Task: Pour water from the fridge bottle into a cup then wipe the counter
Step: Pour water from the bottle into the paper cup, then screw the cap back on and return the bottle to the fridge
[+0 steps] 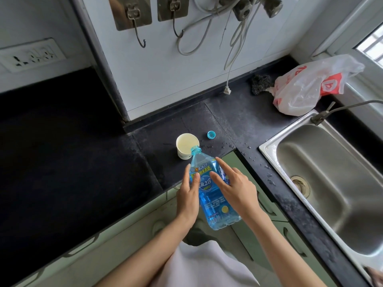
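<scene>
- The left hand (187, 196) and right hand (234, 188) are clasping the blue bottle (211, 189) between them, tilting its open mouth over the cup (186, 147) near the counter (238, 125) front edge.
- The cap (211, 134) is lying just beyond the cup, so opening looks done.
- Pouring is seemingly underway; wiping the droplets (228, 146) is still waiting.

Soft daylight enters from the window (371, 46) at the upper right, brightening the white wall (165, 79) and laying pale glare on the steel sink (323, 162) and the plastic bag (310, 83). The black desk (62, 141) at the left falls into deep, nearly featureless shadow. Focus is sharp at centre, while the wide lens bends straight edges and softens detail toward the corners.
</scene>
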{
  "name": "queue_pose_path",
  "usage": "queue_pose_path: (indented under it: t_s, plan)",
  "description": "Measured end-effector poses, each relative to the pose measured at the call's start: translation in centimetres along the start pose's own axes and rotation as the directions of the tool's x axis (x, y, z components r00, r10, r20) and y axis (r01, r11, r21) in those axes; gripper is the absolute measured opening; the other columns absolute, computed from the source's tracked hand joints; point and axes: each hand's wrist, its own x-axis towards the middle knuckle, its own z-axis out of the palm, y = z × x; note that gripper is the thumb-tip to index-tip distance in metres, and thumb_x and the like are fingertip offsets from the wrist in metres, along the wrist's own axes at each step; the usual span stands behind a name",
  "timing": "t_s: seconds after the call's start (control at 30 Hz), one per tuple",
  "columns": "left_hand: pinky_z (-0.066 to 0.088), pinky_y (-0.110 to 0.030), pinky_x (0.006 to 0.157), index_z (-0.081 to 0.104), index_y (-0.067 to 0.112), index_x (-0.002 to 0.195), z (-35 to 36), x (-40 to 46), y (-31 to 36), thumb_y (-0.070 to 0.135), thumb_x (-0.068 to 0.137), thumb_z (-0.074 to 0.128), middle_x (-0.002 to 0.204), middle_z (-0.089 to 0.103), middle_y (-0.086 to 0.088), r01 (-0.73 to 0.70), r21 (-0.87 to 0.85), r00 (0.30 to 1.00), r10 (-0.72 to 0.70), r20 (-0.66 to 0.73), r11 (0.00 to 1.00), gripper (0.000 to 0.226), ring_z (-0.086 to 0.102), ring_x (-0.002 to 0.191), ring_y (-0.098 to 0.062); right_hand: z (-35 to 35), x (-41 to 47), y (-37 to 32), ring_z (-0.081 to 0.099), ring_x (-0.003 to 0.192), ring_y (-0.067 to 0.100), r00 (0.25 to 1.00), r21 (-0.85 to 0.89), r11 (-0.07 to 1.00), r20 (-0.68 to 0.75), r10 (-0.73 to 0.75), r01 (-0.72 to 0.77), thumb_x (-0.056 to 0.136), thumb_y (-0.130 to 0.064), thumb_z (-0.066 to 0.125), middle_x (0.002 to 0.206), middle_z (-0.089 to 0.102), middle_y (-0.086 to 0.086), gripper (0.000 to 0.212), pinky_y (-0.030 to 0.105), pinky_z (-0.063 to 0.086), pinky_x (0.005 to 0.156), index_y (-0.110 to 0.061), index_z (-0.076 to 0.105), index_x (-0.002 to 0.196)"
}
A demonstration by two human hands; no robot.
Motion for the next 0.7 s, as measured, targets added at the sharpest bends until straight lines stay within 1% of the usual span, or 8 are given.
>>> queue_pose_path:
  t_s: [0.1, 0.27, 0.43, 0.5, 0.6, 0.7]
  plan:
    - [0.053, -0.044, 0.092, 0.028, 0.039, 0.145, 0.04, 0.01, 0.1, 0.04, 0.099, 0.04, 0.14, 0.049, 0.002, -0.002, -0.003, 1.0, 0.002, 0.007, 1.0, 0.047, 0.057, 0.114, -0.014, -0.05, 0.07, 0.01, 0.05, 0.081, 0.004, 1.0, -0.004, 1.0, 0.001, 0.001, -0.001, 0.093, -0.062, 0.034, 0.109, 0.056, -0.007, 0.056, 0.014, 0.032, 0.053, -0.046, 0.024, 0.146]
    - [0.053, -0.045, 0.092, 0.028, 0.039, 0.145, 0.14, 0.18, -0.02, 0.039, 0.099, 0.04, 0.141, 0.049, 0.001, -0.004, 0.001, 1.0, 0.004, -0.002, 1.0, 0.047, 0.057, 0.117, -0.015, -0.03, 0.25, 0.08, 0.05, 0.082, 0.004, 1.0, -0.008, 1.0, 0.005, 0.004, -0.004, 0.094, -0.062, 0.034, 0.113, 0.057, -0.006, 0.056, 0.013, 0.032, 0.053, -0.046, 0.023, 0.146]
    - [0.054, -0.042, 0.09, 0.027, 0.039, 0.145, 0.19, 0.32, -0.23, 0.039, 0.098, 0.039, 0.138, 0.05, 0.004, -0.011, 0.013, 1.0, 0.011, 0.002, 1.0, 0.048, 0.058, 0.112, -0.01, 0.01, 0.28, 0.17, 0.05, 0.082, 0.004, 1.0, -0.005, 1.0, 0.009, 0.006, -0.006, 0.093, -0.061, 0.034, 0.113, 0.057, -0.006, 0.056, 0.013, 0.036, 0.055, -0.046, 0.023, 0.146]
    - [0.055, -0.042, 0.09, 0.027, 0.04, 0.144, 0.19, 0.4, -0.34, 0.04, 0.098, 0.04, 0.137, 0.05, 0.004, -0.008, 0.013, 1.0, 0.008, 0.002, 1.0, 0.048, 0.058, 0.113, -0.011, 0.06, 0.31, 0.24, 0.051, 0.083, 0.004, 1.0, -0.003, 1.0, 0.003, 0.001, -0.001, 0.093, -0.062, 0.034, 0.113, 0.058, -0.006, 0.056, 0.014, 0.037, 0.056, -0.047, 0.024, 0.146]
    - [0.055, -0.043, 0.09, 0.029, 0.04, 0.144, 0.21, 0.44, -0.46, 0.041, 0.098, 0.04, 0.137, 0.051, 0.005, -0.01, 0.019, 1.0, 0.01, -0.008, 1.0, 0.048, 0.058, 0.113, -0.011, 0.09, 0.3, 0.35, 0.05, 0.083, 0.005, 1.0, -0.005, 1.0, 0.002, -0.002, 0.002, 0.093, -0.062, 0.034, 0.112, 0.058, -0.006, 0.056, 0.014, 0.036, 0.056, -0.046, 0.024, 0.146]
    - [0.055, -0.043, 0.089, 0.029, 0.04, 0.144, 0.24, 0.48, -0.55, 0.041, 0.098, 0.041, 0.137, 0.051, 0.005, -0.016, 0.017, 1.0, 0.017, -0.011, 1.0, 0.048, 0.059, 0.111, -0.009, 0.15, 0.3, 0.46, 0.052, 0.083, 0.005, 1.0, 0.003, 1.0, 0.002, -0.002, 0.002, 0.092, -0.063, 0.033, 0.112, 0.058, -0.006, 0.057, 0.017, 0.04, 0.058, -0.046, 0.025, 0.146]
